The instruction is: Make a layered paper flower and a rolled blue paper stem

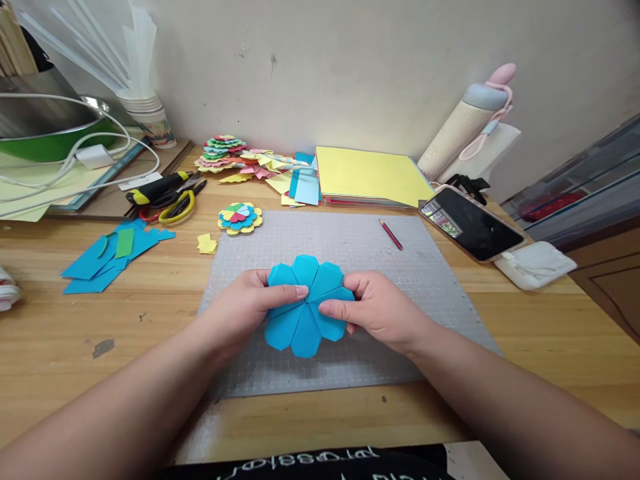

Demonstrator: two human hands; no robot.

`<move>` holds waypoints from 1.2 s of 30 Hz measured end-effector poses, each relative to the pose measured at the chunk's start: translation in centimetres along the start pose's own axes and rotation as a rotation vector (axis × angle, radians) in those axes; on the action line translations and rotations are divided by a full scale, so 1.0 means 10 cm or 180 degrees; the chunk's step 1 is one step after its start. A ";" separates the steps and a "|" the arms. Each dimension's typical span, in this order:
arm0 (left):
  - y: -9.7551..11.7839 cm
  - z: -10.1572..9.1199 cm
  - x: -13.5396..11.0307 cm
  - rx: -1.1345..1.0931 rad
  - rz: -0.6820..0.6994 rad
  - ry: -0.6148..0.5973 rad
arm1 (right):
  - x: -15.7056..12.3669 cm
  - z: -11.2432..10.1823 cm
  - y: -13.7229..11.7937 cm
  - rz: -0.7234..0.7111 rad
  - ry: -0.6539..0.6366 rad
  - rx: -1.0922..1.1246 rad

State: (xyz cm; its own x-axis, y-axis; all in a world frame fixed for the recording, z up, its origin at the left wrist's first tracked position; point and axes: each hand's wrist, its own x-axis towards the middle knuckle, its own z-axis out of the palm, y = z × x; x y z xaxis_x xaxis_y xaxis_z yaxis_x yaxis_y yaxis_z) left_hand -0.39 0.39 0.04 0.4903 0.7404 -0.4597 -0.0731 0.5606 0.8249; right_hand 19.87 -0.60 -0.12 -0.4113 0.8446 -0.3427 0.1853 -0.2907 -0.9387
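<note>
A blue paper flower with several rounded petals is held up over the grey cutting mat. My left hand grips its left side, thumb lying across the front and fingers behind. On the right side, my right hand pinches a petal, its thumb pointing at the flower's middle. Just beyond the mat's far left corner lies a layered paper flower in yellow, blue, red and green. A dark red pencil rests on the mat at the right.
Blue paper scraps and yellow scraps lie left, near scissors. Behind the mat are stacked paper flowers and yellow paper. At right are a phone, a white case and a bottle.
</note>
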 end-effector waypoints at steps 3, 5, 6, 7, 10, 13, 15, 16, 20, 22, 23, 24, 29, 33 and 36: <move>0.01 0.01 0.00 0.0024 -0.0038 -0.0009 | 0.00 0.00 -0.02 0.0008 -0.0028 -0.0129; 0.01 0.00 0.00 0.0049 -0.0057 -0.0008 | 0.00 0.00 -0.01 -0.0025 -0.0090 -0.0096; 0.01 0.00 0.00 0.0075 -0.0055 -0.0011 | 0.00 0.00 -0.01 -0.0061 -0.0130 -0.0071; 0.01 -0.01 0.00 0.0132 -0.0041 -0.0008 | 0.00 0.00 0.00 -0.0110 -0.0161 -0.0061; 0.01 -0.02 0.00 0.0473 0.0058 0.0129 | 0.00 0.01 0.02 -0.0186 -0.0134 -0.0097; 0.01 -0.02 0.01 0.0796 0.0127 0.0269 | 0.00 0.02 0.03 -0.0055 -0.0034 -0.0112; 0.02 -0.01 0.00 0.0850 0.0138 0.0261 | 0.00 0.02 0.03 -0.0006 -0.0018 -0.0073; 0.02 0.00 0.00 0.0848 0.0137 0.0250 | 0.00 0.03 0.03 -0.0009 -0.0019 -0.0045; 0.02 0.02 -0.01 0.0893 0.0049 0.0194 | 0.00 0.05 0.04 0.0051 -0.0162 0.0154; 0.01 0.03 -0.02 0.0928 -0.0012 0.0168 | 0.01 0.06 0.05 0.0078 -0.0231 0.0297; 0.01 0.03 -0.02 0.0938 -0.0026 0.0175 | 0.01 0.07 0.05 0.0075 -0.0247 0.0359; 0.01 0.03 -0.02 0.0949 -0.0032 0.0190 | 0.01 0.07 0.06 0.0065 -0.0251 0.0409; 0.02 0.00 -0.02 0.0944 -0.0141 0.0024 | 0.00 0.04 0.07 0.0172 -0.0373 0.0316; 0.01 0.00 -0.03 0.0919 -0.0254 -0.0163 | -0.01 0.03 0.06 0.0326 -0.0591 0.0352; 0.00 0.00 -0.02 0.0907 -0.0214 -0.0052 | -0.01 0.05 0.07 0.0242 -0.0520 0.0563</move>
State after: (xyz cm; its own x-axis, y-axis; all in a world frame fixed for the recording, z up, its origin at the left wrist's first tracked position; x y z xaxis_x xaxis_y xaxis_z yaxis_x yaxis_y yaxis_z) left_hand -0.53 0.23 0.12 0.5000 0.6978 -0.5129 0.2058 0.4795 0.8531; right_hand 19.61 -1.11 -0.73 -0.5436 0.7376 -0.4006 0.0681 -0.4369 -0.8969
